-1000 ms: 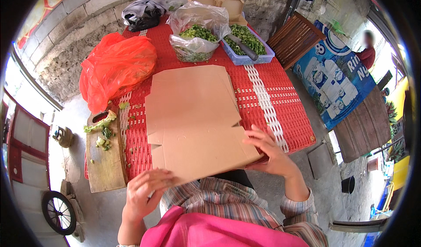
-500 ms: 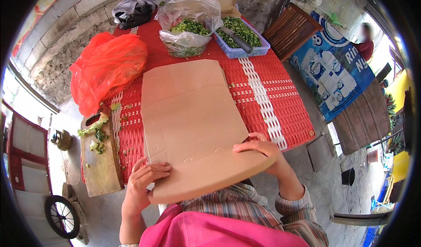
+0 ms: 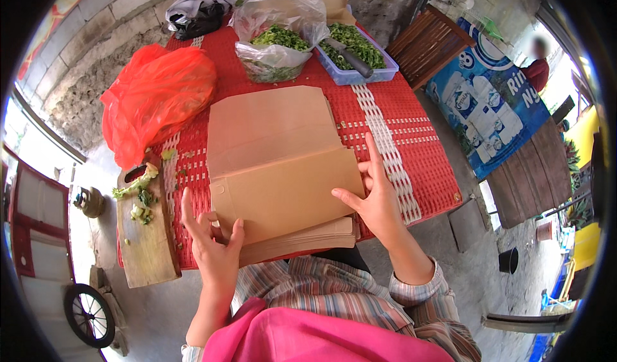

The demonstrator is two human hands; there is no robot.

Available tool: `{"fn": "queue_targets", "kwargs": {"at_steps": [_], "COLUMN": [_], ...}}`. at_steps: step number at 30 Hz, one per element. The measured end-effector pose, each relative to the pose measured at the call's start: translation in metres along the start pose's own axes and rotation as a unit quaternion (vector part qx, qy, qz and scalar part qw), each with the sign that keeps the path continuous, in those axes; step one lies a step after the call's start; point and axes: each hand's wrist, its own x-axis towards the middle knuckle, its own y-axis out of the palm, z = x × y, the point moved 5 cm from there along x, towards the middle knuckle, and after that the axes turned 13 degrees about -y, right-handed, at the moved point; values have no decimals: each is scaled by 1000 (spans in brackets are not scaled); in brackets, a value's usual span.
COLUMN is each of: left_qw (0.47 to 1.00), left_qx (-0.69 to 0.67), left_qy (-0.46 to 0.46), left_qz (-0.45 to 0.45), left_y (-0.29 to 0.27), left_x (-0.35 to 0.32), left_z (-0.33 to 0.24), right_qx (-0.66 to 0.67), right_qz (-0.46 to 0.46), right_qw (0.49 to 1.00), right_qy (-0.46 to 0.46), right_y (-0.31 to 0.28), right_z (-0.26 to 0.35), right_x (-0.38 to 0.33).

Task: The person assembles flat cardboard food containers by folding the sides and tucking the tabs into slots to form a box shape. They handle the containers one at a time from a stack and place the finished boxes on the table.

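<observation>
I'm reading the clock from the cardboard sheet [image 3: 277,175] at the near side of the red woven worktop [image 3: 418,162], twelve pointing away from the worker. Farthest left, a black spoked wheel [image 3: 90,315] is standing near 8 o'clock on the floor, and a small gas cylinder [image 3: 90,201] is standing near 9. A wooden cutting board [image 3: 149,253] is lying at 8, holding green vegetable trimmings [image 3: 141,198]. A puffed red plastic bag [image 3: 157,101] is sitting at 10, a black plastic bag [image 3: 202,24] farther off at 11.

Between 7 and 8, the left hand [image 3: 215,249] is spreading its fingers wide at the sheet's left edge, its thumb resting on the near panel. That panel is lying folded over the sheet, and a stack of flat cardboard [image 3: 302,242] is showing underneath at 6. A clear bag [image 3: 273,60] is holding chopped greens at 12; a bluish tub [image 3: 360,74] is holding more at 1, a dark-handled knife [image 3: 352,60] lying across them.

Between 3 and 4, the right hand [image 3: 373,198] is also spreading wide, thumb touching the panel, fingers reaching past its right edge. A slatted wooden chair [image 3: 429,45] is standing between 1 and 2, a blue banner [image 3: 485,98] is hanging at 2, and another person [image 3: 537,69] is showing beyond it.
</observation>
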Motion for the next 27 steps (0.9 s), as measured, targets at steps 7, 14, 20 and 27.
{"fn": "queue_targets", "kwargs": {"at_steps": [7, 14, 20, 27], "left_qw": [888, 900, 874, 862], "left_qx": [298, 264, 356, 367], "left_qy": [307, 311, 296, 295], "left_qz": [-167, 153, 148, 186], "left_y": [12, 19, 26, 28], "left_x": [-12, -26, -58, -54], "left_z": [-34, -26, -28, -26], "right_qx": [-334, -308, -351, -324], "right_qz": [1, 180, 217, 204], "right_qw": [913, 874, 855, 868], "right_qy": [-234, -329, -314, -317], "right_y": [14, 48, 67, 65], "right_z": [36, 51, 63, 56], "right_x": [-3, -39, -66, -66]}}
